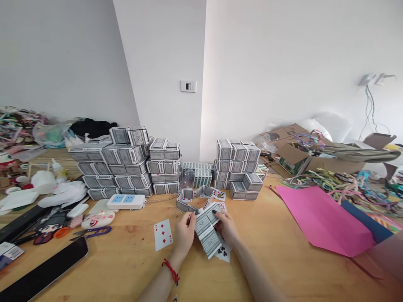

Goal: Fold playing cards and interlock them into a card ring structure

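Observation:
Between my two hands are several grey-backed playing cards (206,228), joined or overlapping at an angle, backs facing me. My left hand (185,233) pinches their upper left edge with thumb and finger. At the right edge my right hand (227,226) grips them, thumb on top and the other fingers underneath. Loose cards lie partly hidden below, among them a club card (224,251). A three of diamonds (163,235) lies face up left of my left hand. Just beyond my hands stands a ring of folded cards (185,205), with face-up cards near it.
Stacks of card-built blocks stand at the back left (126,167) and back right (237,161). On the left are a white power strip (126,201), purple-handled scissors (97,232) and a phone (47,270). A pink sheet (324,220) and tangled cords (340,188) lie right.

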`<act>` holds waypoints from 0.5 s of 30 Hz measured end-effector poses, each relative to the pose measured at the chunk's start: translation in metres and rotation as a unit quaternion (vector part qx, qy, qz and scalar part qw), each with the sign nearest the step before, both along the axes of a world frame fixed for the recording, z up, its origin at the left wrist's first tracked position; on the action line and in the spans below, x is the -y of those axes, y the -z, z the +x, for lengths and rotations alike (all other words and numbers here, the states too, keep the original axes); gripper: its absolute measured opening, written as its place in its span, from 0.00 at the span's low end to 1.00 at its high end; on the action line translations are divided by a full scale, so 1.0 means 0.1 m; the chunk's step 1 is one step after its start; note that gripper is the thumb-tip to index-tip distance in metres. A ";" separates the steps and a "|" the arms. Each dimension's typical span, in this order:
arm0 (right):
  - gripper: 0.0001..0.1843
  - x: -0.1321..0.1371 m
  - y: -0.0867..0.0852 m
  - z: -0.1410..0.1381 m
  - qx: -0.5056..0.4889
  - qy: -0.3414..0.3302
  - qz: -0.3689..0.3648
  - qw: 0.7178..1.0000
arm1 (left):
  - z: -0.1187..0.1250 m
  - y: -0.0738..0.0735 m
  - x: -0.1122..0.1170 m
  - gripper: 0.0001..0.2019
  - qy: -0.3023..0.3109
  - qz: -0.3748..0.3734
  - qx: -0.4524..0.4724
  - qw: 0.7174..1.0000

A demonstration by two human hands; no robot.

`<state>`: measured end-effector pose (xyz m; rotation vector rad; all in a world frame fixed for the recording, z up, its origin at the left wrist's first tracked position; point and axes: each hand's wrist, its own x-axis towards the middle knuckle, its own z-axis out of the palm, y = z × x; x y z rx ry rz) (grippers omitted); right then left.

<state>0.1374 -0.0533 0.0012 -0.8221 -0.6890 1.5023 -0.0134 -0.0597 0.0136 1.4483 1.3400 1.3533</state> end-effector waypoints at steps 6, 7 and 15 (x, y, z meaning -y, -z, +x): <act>0.17 0.01 -0.01 0.03 0.118 0.021 0.040 0.992 | 0.07 -0.01 0.00 0.18 0.106 -0.059 0.172 0.978; 0.18 0.00 -0.01 0.04 0.150 0.042 0.050 0.986 | 0.07 -0.01 -0.01 0.18 0.109 -0.065 0.181 0.975; 0.15 -0.12 0.09 0.37 0.487 0.281 0.105 0.820 | -0.02 0.00 -0.05 0.21 0.053 -0.132 0.263 0.954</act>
